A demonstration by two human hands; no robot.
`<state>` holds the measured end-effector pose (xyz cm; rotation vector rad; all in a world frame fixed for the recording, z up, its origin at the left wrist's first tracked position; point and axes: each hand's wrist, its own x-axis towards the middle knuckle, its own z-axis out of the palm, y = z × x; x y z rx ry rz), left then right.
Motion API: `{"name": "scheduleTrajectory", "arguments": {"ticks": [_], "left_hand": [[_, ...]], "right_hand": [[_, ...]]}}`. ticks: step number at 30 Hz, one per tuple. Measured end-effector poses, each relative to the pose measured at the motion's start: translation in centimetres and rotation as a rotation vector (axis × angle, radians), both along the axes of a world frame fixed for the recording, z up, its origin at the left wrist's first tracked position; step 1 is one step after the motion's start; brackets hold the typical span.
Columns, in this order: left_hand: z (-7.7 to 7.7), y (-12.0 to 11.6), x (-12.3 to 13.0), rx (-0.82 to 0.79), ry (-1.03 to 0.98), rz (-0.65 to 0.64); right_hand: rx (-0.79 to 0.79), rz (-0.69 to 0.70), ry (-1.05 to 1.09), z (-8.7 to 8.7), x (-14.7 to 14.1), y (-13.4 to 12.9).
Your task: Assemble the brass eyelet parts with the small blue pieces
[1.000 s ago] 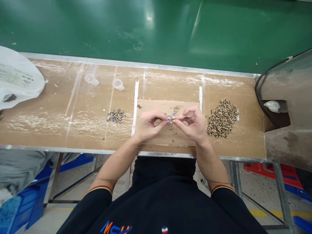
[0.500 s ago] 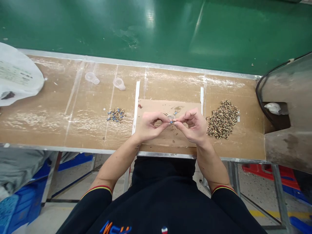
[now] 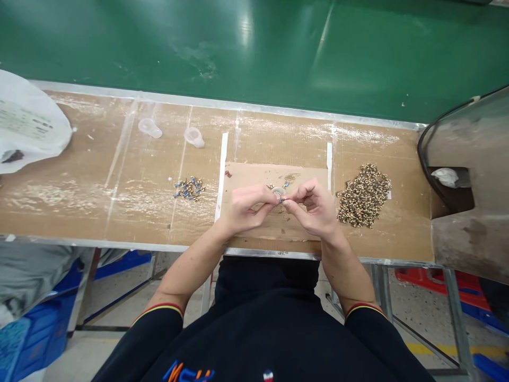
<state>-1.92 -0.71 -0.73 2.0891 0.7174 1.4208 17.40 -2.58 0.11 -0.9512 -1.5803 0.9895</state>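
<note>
My left hand (image 3: 251, 208) and my right hand (image 3: 314, 208) meet over a cardboard sheet (image 3: 254, 233), fingertips almost touching. Pinched between both is a small blue and brass-coloured metal part (image 3: 280, 200), mostly covered by the fingers; its exact kind is too small to make out. Just behind the fingertips sits a small round clear dish (image 3: 279, 190), partly hidden. A loose blue-and-brass piece (image 3: 286, 184) lies beside it. To the right of my right hand is a big pile of small brass-and-dark parts (image 3: 363, 196). Left of my left hand lies a smaller heap of blue-and-brass parts (image 3: 189, 189).
Two clear plastic scoops or cups (image 3: 150, 128) lie at the back left. A white bag (image 3: 32, 124) stands on the far left. A metal housing (image 3: 477, 212) with a black cable bounds the right end. Behind the bench runs a green surface (image 3: 254, 58).
The fingers of my left hand have closed up slightly, narrowing the gap between thumb and forefinger. Both hands stay in nearly the same place with the small part.
</note>
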Motion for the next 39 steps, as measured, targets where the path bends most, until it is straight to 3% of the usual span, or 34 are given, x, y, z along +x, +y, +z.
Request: {"name": "scheduleTrajectory", "arguments": {"ticks": [8, 24, 39], "left_hand": [[-0.77, -0.03, 0.62, -0.060, -0.115, 0.028], [-0.73, -0.01, 0.39, -0.142, -0.131, 0.008], [-0.43, 0.01, 0.33, -0.207, -0.130, -0.004]], "right_hand": [[0.088, -0.126, 0.060, 0.14, -0.36, -0.03], [0.161, -0.121, 0.106, -0.17, -0.58, -0.10], [0.281, -0.168, -0.086, 0.43, 0.03, 0.33]]}}
